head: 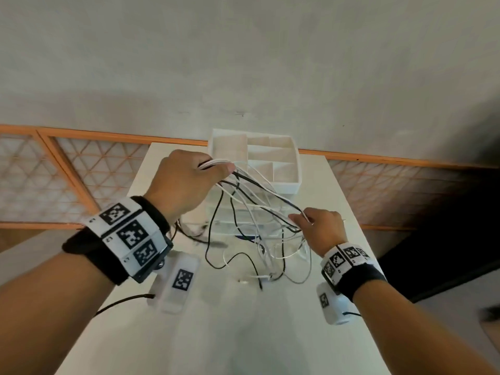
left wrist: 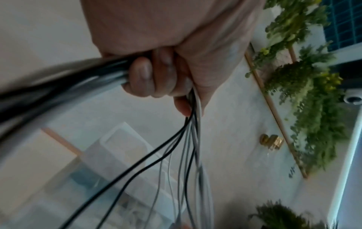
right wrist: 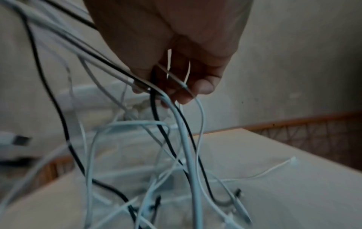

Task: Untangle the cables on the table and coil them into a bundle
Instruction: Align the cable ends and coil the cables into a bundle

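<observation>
A tangle of thin black and white cables point(head: 259, 228) hangs above the white table point(head: 216, 334), its lower loops and plugs trailing on the top. My left hand point(head: 189, 180) is raised at centre left with its fingers point(left wrist: 145, 77) curled round a gathered bunch of the cables point(left wrist: 188, 155). Lower and to the right, my right hand point(head: 319, 226) pinches a few strands of the same tangle; its fingertips point(right wrist: 188, 93) hold white and black cables point(right wrist: 186, 147) that run down to the table.
A white divided organiser tray point(head: 286, 185) sits on clear drawers at the table's far edge, right behind the cables. A lattice screen with an orange frame point(head: 67, 174) stands behind the table. Dark floor lies off the table's right edge.
</observation>
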A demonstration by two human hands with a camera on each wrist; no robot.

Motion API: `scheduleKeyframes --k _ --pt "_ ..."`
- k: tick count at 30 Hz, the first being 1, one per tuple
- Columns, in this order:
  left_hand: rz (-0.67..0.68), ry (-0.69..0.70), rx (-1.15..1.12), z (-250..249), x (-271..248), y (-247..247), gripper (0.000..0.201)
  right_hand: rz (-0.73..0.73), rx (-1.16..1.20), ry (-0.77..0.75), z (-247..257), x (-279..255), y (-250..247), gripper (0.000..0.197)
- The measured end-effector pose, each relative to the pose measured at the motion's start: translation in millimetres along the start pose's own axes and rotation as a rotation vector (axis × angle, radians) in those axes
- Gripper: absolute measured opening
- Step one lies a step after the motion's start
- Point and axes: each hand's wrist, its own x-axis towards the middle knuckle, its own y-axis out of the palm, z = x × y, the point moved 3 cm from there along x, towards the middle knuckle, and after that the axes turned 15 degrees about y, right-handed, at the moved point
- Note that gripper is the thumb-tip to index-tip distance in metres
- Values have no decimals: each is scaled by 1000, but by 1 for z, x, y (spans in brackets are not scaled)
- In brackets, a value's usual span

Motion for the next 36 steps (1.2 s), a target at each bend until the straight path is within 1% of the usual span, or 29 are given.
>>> scheduleKeyframes --k 2,5,7,9,10,11,12,14,15,16,17,18,20,21,23,25,26,28,30,31,32,33,34,36 --pt "66 23 83 2 -1 3 53 -16 140 32 6 5 -10 54" --pt "242 -17 242 10 -4 7 54 30 494 87 25 11 -38 46" --pt "326 -67 322 19 -8 16 54 38 648 49 40 6 -53 40" --pt "340 -115 344 28 -12 21 54 149 798 -30 49 -2 -57 31" --pt "315 -128 334 32 -13 20 53 224 812 -75 48 -4 -54 28" --pt "272 -126 317 33 -12 16 53 281 731 -121 43 -4 -47 25" --pt "210 -107 294 33 -11 10 54 314 541 -146 33 -2 -34 25" --pt "45 -55 227 28 -6 -3 57 322 42 -140 5 1 -2 30" --pt "-38 -39 175 24 -4 -7 58 319 -81 -114 -8 1 13 29" --pt "-104 -35 112 22 -4 -8 59 337 -97 -74 -16 -2 24 25" --pt "-142 -39 54 21 -4 -7 58 355 -81 -33 -19 -5 33 22" --pt "-136 -45 22 20 -4 -4 58 367 -69 -5 -18 -8 37 21" --pt "-17 -34 82 20 -8 4 56 387 38 57 -9 -9 35 22" --pt "63 -23 143 21 -9 6 55 384 150 80 -2 -8 28 22" --pt "166 -35 236 27 -11 9 54 333 395 80 19 -3 4 23" --pt "245 -73 289 37 -14 14 54 247 570 3 39 3 -23 23" --pt "286 -89 321 42 -17 17 53 175 629 -48 48 5 -37 22" --pt "358 -132 376 51 -23 23 49 -41 700 -166 61 5 -64 19" --pt "379 -179 411 58 -28 23 42 -287 682 -263 63 2 -83 19" --pt "374 -192 423 61 -29 21 41 -381 637 -271 60 1 -88 19" --pt "358 -195 428 63 -28 17 41 -439 575 -248 54 3 -89 18" --pt "329 -190 421 62 -26 13 43 -451 503 -179 44 7 -84 17" --pt "287 -179 395 60 -23 7 45 -421 428 -70 31 13 -75 17" --pt "169 -158 267 51 -16 -4 48 -277 277 164 0 21 -46 18"
